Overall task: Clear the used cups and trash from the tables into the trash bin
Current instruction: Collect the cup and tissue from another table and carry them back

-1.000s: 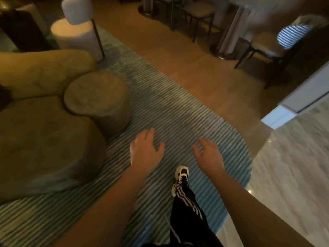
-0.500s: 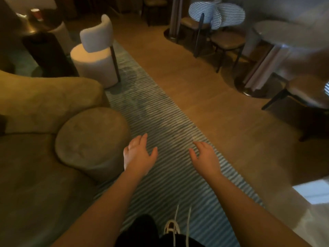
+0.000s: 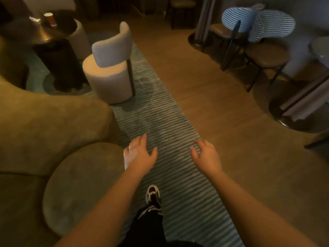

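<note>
A teal striped rug (image 3: 170, 132), olive sofa (image 3: 44, 125), cream chair (image 3: 108, 68), red cup (image 3: 50, 19).

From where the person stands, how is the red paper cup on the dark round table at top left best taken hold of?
Grip the red cup around its side wall, below the pale rim, coming from the near side. It stands upright on the dark table, mouth up, with crumpled white trash apart on its left. Both hands are open and empty.

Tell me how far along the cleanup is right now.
Nothing visibly done yet. Both the left hand and right hand are empty and open above the striped teal rug. Still left: the red paper cup and crumpled white wrapper on the dark round table. No bin is in view.
</note>
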### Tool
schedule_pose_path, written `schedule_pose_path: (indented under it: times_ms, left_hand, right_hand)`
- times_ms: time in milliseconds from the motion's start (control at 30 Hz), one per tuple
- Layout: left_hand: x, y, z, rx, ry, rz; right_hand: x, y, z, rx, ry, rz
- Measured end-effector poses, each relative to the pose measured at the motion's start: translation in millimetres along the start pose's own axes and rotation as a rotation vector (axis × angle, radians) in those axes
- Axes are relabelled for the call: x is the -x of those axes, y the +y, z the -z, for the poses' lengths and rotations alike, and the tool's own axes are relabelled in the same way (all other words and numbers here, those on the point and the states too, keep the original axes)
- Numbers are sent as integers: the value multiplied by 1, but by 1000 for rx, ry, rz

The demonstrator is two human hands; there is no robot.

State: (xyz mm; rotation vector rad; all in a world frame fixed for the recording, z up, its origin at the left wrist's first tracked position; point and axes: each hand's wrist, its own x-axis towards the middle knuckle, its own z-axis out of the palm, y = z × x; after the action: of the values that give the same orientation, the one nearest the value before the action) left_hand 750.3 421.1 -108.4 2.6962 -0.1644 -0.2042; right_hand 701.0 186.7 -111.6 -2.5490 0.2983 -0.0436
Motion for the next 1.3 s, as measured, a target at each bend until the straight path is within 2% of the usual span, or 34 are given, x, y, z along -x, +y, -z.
schedule_pose_path:
  times_ms: [300,567,800,900,967,1067,1300]
  left_hand:
    - [-233,9,51,-13,39,37]
    - [-445,32,45,-26,65,83]
    - [-649,82,60,36,132,186]
    - [-721,102,76,64,217,221]
    - [-763,108,86,67,212,251]
    - [-828,108,95,81,199,294]
    - [-1000,66,118,88,315,299]
  right_hand:
    - [-241,-52,21,-31,-6,34]
    - [-470,-35,6,-44,-26,44]
    - [-703,-21,28,-6,-180,177]
    - [-787,-26,41,13,-197,225]
    - [-838,-33,46,17,-207,246]
    - [-909,-47,44,15,-236,270]
    - [-1092,-92,1,45,-263,326]
